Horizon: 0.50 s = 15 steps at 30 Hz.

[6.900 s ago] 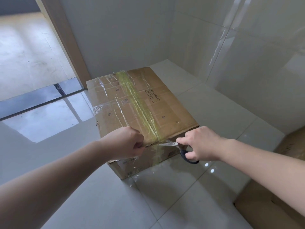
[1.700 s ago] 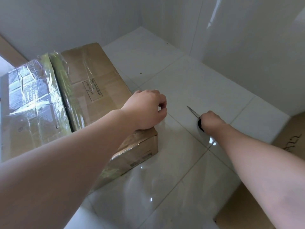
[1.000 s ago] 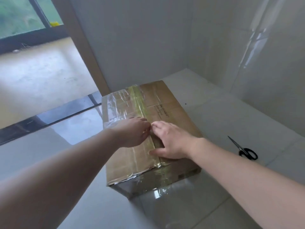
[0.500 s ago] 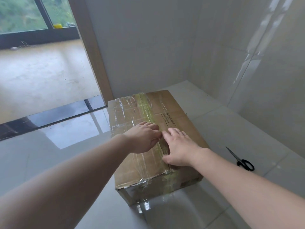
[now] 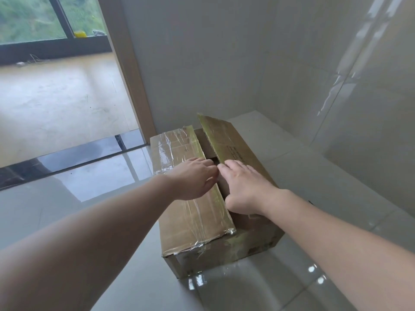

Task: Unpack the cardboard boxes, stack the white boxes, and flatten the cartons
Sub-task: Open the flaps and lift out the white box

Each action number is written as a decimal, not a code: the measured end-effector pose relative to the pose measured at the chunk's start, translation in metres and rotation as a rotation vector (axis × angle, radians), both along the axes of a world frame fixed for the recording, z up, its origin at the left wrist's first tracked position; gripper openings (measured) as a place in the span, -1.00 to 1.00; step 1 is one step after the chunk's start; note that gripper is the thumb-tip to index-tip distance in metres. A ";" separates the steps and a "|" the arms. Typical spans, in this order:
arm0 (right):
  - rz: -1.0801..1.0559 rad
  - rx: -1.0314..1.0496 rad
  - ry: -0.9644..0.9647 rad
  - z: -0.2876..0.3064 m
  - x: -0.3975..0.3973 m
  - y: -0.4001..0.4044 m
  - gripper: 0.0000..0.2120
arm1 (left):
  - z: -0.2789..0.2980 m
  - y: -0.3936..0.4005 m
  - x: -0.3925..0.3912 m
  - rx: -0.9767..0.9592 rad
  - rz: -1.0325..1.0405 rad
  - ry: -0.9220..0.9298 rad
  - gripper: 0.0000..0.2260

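A brown cardboard carton (image 5: pixel 224 250), wrapped in clear and yellowish tape, stands on the glossy tiled floor in front of me. Its taped seam is split. The right top flap (image 5: pixel 224 140) tilts up at its far end, leaving a dark gap; the left top flap (image 5: pixel 179 151) lies flat. My left hand (image 5: pixel 193 177) rests on the left flap with its fingertips hooked over the seam edge. My right hand (image 5: pixel 244 187) lies on the right flap, thumb tucked at the flap's edge in the gap. The carton's contents are hidden.
Tiled walls (image 5: pixel 348 108) close in behind and to the right, forming a corner just past the carton. A wooden door frame (image 5: pixel 132 86) and a dark floor track (image 5: pixel 67 160) lie to the left. A dark scissors tip (image 5: pixel 311 202) peeks past my right forearm.
The scissors were laid on the floor at right. Both hands came to the seam, and the flaps have now parted, with the right flap rising at its far end.
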State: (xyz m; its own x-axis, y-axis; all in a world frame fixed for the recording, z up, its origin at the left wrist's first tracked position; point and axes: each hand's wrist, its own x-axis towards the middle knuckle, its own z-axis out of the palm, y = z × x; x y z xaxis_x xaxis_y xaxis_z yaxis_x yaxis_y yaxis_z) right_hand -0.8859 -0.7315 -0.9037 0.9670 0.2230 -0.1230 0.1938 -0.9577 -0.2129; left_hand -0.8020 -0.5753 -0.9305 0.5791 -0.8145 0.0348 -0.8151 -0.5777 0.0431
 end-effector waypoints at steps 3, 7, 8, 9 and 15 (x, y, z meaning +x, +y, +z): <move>0.063 -0.123 -0.091 0.023 -0.001 -0.009 -0.40 | 0.005 0.004 -0.005 0.019 -0.016 0.031 -0.71; 0.033 -0.389 -0.135 0.044 -0.003 -0.030 -0.56 | -0.003 -0.003 -0.018 0.103 -0.096 0.059 -0.68; 0.005 -0.446 -0.129 0.046 -0.004 -0.035 -0.56 | -0.007 -0.006 -0.021 0.121 -0.106 0.069 -0.68; -0.013 -0.514 -0.119 0.048 -0.005 -0.039 -0.56 | -0.009 -0.010 -0.023 0.136 -0.108 0.079 -0.68; -0.071 -0.935 -0.067 0.039 -0.003 -0.068 -0.43 | -0.012 -0.024 -0.025 0.158 -0.072 0.041 -0.65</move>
